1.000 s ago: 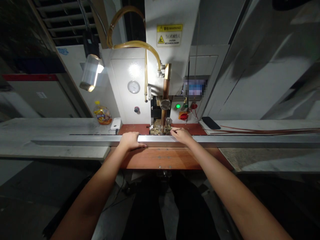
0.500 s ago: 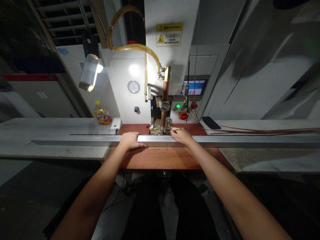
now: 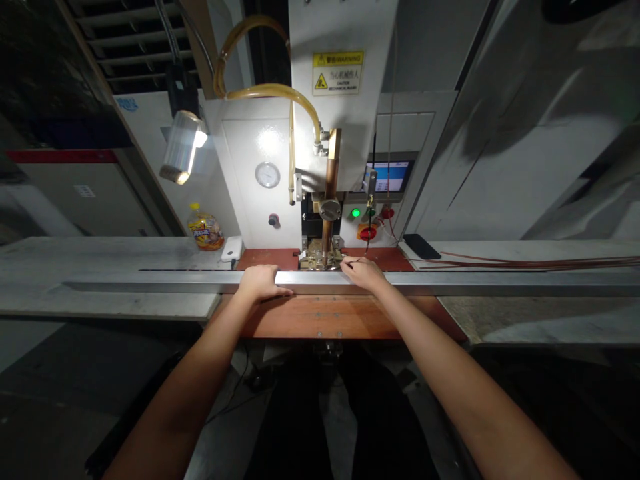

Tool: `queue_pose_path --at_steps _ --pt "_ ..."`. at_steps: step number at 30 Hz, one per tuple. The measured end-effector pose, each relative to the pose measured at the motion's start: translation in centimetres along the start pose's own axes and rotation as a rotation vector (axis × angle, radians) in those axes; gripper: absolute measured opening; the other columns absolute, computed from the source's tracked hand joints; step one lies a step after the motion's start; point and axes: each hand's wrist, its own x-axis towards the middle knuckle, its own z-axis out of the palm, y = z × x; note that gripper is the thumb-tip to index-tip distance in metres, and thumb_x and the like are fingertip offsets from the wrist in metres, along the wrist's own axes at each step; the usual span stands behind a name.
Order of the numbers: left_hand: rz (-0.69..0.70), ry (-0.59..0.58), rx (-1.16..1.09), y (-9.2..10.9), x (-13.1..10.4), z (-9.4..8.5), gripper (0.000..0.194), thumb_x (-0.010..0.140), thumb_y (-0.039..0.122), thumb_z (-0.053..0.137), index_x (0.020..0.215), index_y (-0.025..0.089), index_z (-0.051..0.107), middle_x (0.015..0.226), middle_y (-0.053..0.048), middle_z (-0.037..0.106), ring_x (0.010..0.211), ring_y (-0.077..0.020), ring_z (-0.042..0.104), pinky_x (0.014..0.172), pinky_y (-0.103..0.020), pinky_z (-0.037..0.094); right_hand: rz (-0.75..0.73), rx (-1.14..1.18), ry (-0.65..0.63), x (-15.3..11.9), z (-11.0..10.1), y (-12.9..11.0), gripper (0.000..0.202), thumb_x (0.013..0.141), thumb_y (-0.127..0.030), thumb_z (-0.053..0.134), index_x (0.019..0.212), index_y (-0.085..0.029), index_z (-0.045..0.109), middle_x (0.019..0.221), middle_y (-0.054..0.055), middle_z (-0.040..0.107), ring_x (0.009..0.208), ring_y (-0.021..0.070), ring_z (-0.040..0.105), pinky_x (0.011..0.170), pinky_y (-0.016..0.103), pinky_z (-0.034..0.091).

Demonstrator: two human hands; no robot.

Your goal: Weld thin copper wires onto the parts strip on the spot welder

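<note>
A long silver metal bar [image 3: 430, 280] lies crosswise in front of the machine. My left hand [image 3: 260, 282] grips it, with fingers over the top and the thumb along the near face. Just behind the bar, my right hand [image 3: 364, 273] is closed in a pinch on a thin, rod-like tool, mostly hidden by the fingers. Its tip points left toward the foot of the upright copper electrode [image 3: 327, 240]. That electrode comes down onto a small brass-coloured fixture [image 3: 314, 253], whose details are too small to tell. My right wrist passes over the bar.
Around the fixture is a reddish-brown work board [image 3: 295, 317]. On the left worktop stand a drink bottle [image 3: 206, 230] and a white box [image 3: 232, 249]. A black phone [image 3: 423, 246] and thin copper-coloured rods [image 3: 525, 262] lie right. A lamp [image 3: 183, 148] hangs upper left; a cord dangles near my right hand.
Both hands and the bar stay in nearly the same place. The dark cord above my right hand hangs slightly differently, its lower end now nearer the hand.
</note>
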Motion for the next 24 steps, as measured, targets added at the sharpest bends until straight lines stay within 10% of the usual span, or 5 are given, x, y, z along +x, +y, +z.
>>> queue_pose_path --at_steps 24 --pt "-0.014 0.016 -0.017 0.38 -0.71 -0.07 0.080 0.056 0.087 0.051 0.099 0.021 0.063 0.104 -0.013 0.069 0.099 -0.0338 0.062 0.085 -0.038 0.043 0.024 -0.039 0.008 -0.46 -0.04 -0.24 0.037 0.095 -0.037 0.032 0.100 -0.024 0.067 0.099 0.004 0.074 0.089 0.0183 0.065 0.075 0.025 0.039"
